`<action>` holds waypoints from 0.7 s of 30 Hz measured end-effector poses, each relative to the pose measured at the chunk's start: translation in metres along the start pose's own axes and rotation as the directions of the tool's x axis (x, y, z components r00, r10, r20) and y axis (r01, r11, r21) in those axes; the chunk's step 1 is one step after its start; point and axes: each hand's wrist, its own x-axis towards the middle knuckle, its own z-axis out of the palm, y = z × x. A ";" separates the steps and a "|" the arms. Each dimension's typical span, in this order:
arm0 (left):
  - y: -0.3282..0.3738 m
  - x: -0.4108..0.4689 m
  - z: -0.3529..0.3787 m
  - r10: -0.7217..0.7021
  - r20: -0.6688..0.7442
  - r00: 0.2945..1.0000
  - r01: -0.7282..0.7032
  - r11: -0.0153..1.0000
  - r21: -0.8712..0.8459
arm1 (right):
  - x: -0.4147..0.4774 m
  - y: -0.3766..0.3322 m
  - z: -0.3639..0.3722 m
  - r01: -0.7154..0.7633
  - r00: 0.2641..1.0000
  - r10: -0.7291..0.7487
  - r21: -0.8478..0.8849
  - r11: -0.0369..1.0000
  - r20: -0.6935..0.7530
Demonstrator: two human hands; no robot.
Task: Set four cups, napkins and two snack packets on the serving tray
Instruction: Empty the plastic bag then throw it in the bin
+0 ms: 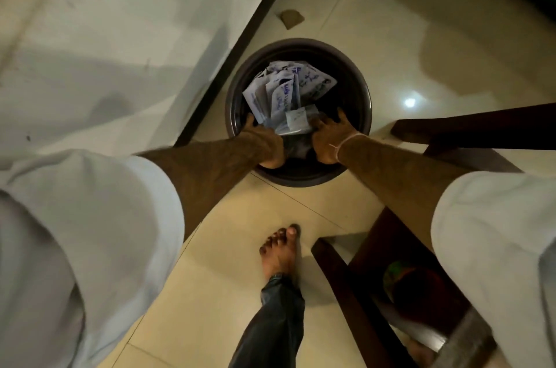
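No cups, napkins, snack packets or serving tray are in view. A round dark bin (359,90) stands on the tiled floor, holding crumpled white papers (282,90) with blue writing. Both my hands reach down into it. My left hand (264,141) rests at the papers' near left edge, and its fingertips are hidden behind them. My right hand (329,135), with a thin band at the wrist, lies on the papers' near right edge with its fingers spread. Whether either hand grips a paper does not show.
A pale wall with a dark skirting (240,42) runs along the left of the bin. Dark wooden furniture legs (469,126) stand close on the right, with a colourful round object (403,274) beneath. My bare foot (279,250) is on the tiles. A brown scrap (291,17) lies beyond the bin.
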 end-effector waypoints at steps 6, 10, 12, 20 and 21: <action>0.036 -0.051 -0.089 -0.080 -0.191 0.978 0.115 0.977 0.179 | -0.022 0.004 -0.012 -0.001 0.982 0.033 0.170 0.985 -0.187; 0.058 -0.078 -0.174 -0.075 -0.368 0.927 0.171 0.957 0.234 | -0.065 0.011 -0.042 0.014 0.961 0.074 0.314 0.949 -0.267; 0.047 -0.083 -0.173 -0.071 -0.341 0.937 0.151 0.965 0.214 | -0.093 0.016 -0.064 0.022 0.945 0.099 0.365 0.931 -0.311; 0.092 -0.156 -0.257 0.014 -0.640 0.768 0.109 0.982 0.153 | -0.231 0.068 -0.188 0.080 0.832 0.230 0.520 0.850 -0.504; 0.109 -0.178 -0.270 0.036 -0.673 0.739 0.095 0.983 0.156 | -0.253 0.078 -0.205 0.076 0.810 0.255 0.526 0.847 -0.528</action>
